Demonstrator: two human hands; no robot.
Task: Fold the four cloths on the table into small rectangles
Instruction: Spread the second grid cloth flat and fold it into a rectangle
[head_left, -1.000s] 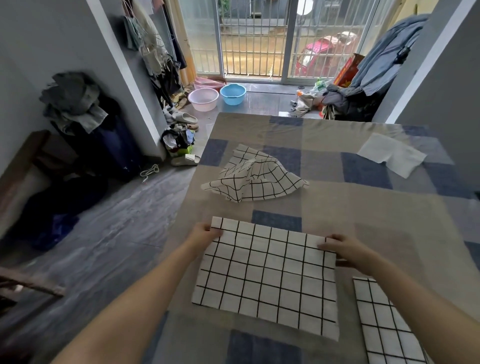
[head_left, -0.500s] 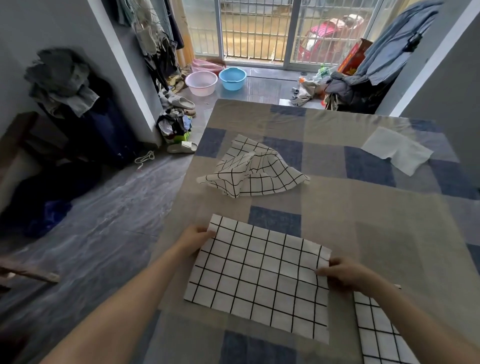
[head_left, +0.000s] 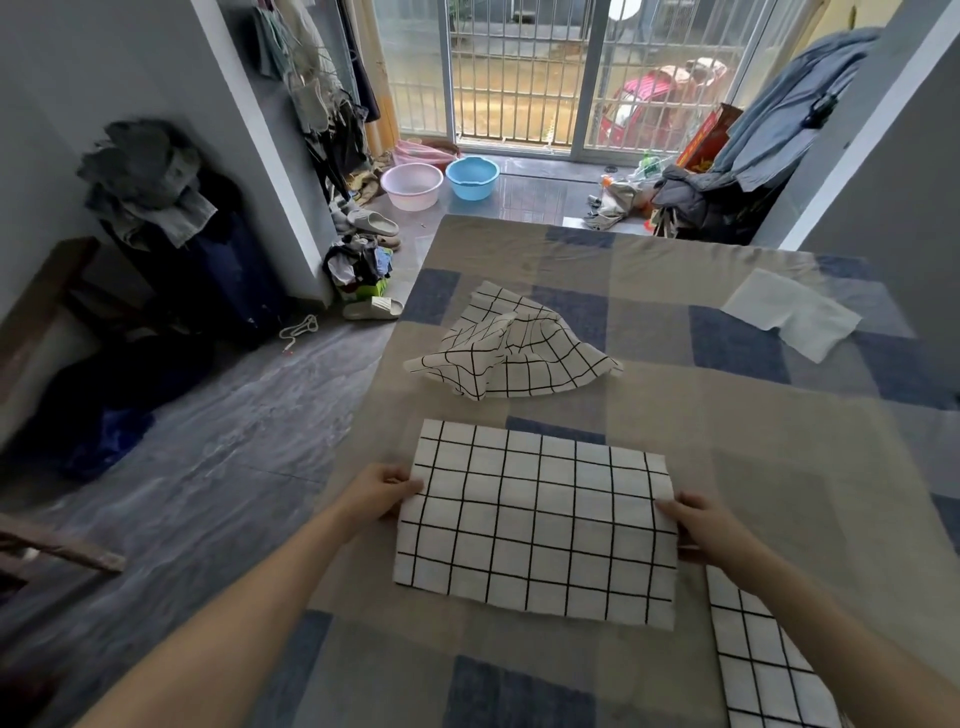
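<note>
Item one, the worktop (head_left: 779, 467): I see it draped in a beige and blue checked cover, filling the right and lower part of my view, with grey floor to its left.

Item two, the flat grid cloth (head_left: 535, 525): white with black lines, lying spread as a wide rectangle on the near middle of the worktop. I hold it at both short edges.

Item three, the crumpled grid cloth (head_left: 514, 348): same pattern, heaped in loose folds farther back on the worktop, apart from the flat one.

Item four, the folded grid cloth (head_left: 758, 660): a narrow rectangle at the near right, just beside the flat cloth's right corner and partly under my right forearm.

Item five, the plain white cloth (head_left: 795, 314): lying flat at the far right of the worktop, well apart from the others.

Item six, my left hand (head_left: 382, 493): fingers curled round the left edge of the flat grid cloth, gripping it.

Item seven, my right hand (head_left: 701, 525): fingers pinching the right edge of the same cloth.

Item eight, floor goods beyond the worktop: a pink basin (head_left: 412, 185) and a blue basin (head_left: 471, 178) side by side near the barred glass door (head_left: 524, 73).
</note>
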